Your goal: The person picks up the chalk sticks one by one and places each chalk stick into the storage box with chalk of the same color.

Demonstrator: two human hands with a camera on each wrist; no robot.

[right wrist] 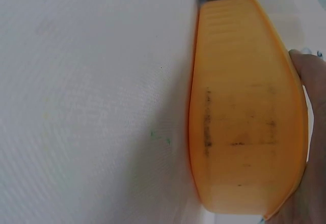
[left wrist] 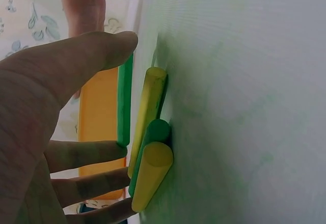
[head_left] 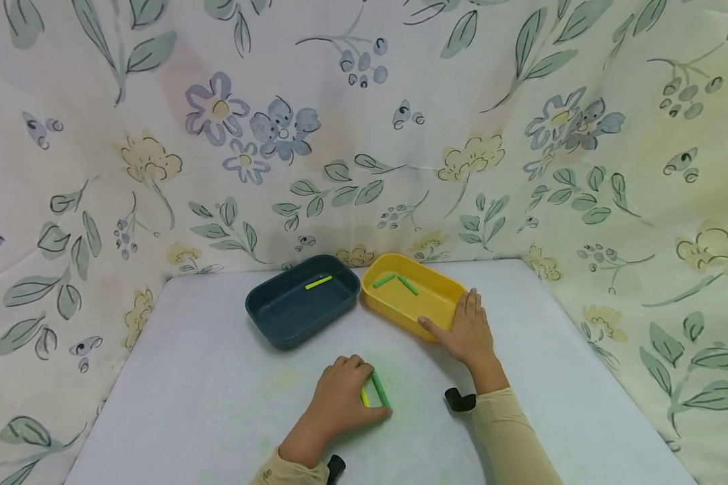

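Note:
My left hand [head_left: 340, 394] pinches a green chalk stick [left wrist: 124, 107] lengthwise between thumb and index finger, just above the table. Beneath it in the left wrist view lie a long yellow chalk stick [left wrist: 147, 112], a green one [left wrist: 159, 130] and another yellow one [left wrist: 153, 175], close together by the other fingertips. In the head view the hand hides most of these. My right hand [head_left: 470, 333] rests at the near right corner of a yellow tray [head_left: 400, 322], thumb on the near rim and straight fingers along the right end. Two green chalk sticks [head_left: 408, 285] lie inside that tray.
Left of the yellow tray stands a dark blue tray [head_left: 273, 316] with one yellow chalk stick [head_left: 318, 283] in it. The trays nearly touch at their corners. A white cloth [head_left: 200, 377] with faint green smudges covers the table, and a floral curtain [head_left: 340, 135] hangs behind.

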